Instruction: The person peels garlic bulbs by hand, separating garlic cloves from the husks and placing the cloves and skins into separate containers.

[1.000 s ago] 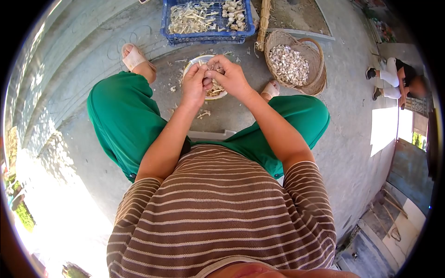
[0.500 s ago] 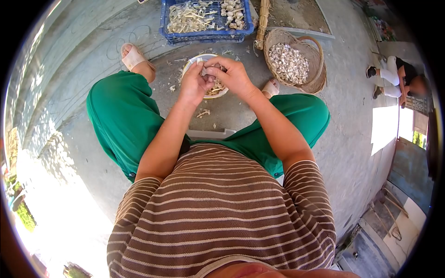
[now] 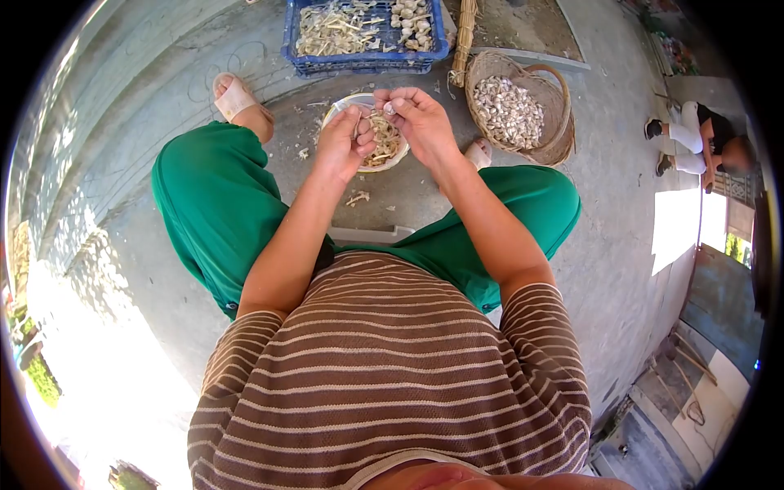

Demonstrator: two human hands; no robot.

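Note:
Over a white bowl [image 3: 376,168] of garlic scraps [image 3: 384,140] on the floor, both hands are raised and apart. My left hand [image 3: 339,143] has its fingers curled around a garlic stem or skin, only a pale thin bit of which shows. Between the thumb and fingers of my right hand [image 3: 425,126] is a small whitish garlic clove [image 3: 389,108]. The wicker basket [image 3: 563,122], to the right, holds many loose garlic cloves [image 3: 508,112]. A blue crate [image 3: 367,64] stands beyond the bowl, with dry stems [image 3: 335,31] and whole garlic bulbs [image 3: 411,23] in it.
A bundled straw broom [image 3: 462,45] lies between crate and basket. Scraps [image 3: 357,198] are scattered on the concrete floor around the bowl. My knees in green trousers [image 3: 216,208] flank the work area. Another person [image 3: 706,143] sits at the far right.
My hands were together over the bowl and have now separated. The right has moved slightly right with the clove showing in its fingers, uncovering more of the bowl.

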